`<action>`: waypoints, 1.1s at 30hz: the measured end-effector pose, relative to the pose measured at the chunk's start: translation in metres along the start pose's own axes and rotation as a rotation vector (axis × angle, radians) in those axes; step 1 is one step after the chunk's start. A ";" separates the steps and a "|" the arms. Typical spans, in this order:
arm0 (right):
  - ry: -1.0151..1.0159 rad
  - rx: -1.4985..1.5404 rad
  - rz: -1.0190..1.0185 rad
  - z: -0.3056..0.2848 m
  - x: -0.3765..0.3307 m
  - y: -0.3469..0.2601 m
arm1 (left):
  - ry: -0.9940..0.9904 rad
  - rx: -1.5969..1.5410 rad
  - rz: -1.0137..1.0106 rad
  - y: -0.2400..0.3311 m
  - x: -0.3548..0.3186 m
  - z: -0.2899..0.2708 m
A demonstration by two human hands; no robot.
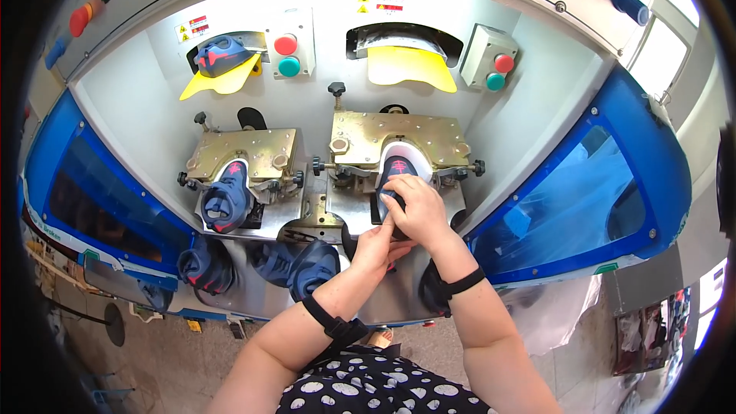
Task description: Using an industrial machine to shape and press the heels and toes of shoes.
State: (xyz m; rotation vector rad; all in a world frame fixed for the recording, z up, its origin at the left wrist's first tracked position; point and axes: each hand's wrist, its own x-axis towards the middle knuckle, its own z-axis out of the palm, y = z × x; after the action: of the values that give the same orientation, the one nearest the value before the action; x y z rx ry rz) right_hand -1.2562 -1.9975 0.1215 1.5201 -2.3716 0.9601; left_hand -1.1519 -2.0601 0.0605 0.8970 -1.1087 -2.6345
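A navy shoe upper (395, 166) with pink marks sits in the right brass-coloured clamp fixture (360, 129), one end inside its white-rimmed opening. My right hand (420, 208) wraps over the upper from above, fingers curled. Below it, my left hand (373, 250) grips the near end, its fingers partly hidden beneath. The two hands meet at that end and cover much of the upper. In the left clamp fixture (249, 144), another navy shoe upper (228, 201) with laces stands untouched.
More navy shoe uppers (205, 264) lie on the metal ledge (249, 291). Behind the fixtures are yellow flaps (410, 67) and a button box (491, 61); an upper (222, 55) rests on the left flap. Blue windowed side panels (571, 184) flank the machine.
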 end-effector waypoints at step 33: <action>0.102 -0.090 -0.046 0.018 -0.006 -0.006 | -0.071 0.251 -0.028 0.004 -0.012 -0.017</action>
State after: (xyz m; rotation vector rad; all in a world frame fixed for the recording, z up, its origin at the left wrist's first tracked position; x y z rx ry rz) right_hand -1.2444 -2.0056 0.1075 1.4508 -2.2676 0.8863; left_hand -1.1329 -2.0693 0.0597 0.8725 -1.4806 -2.6072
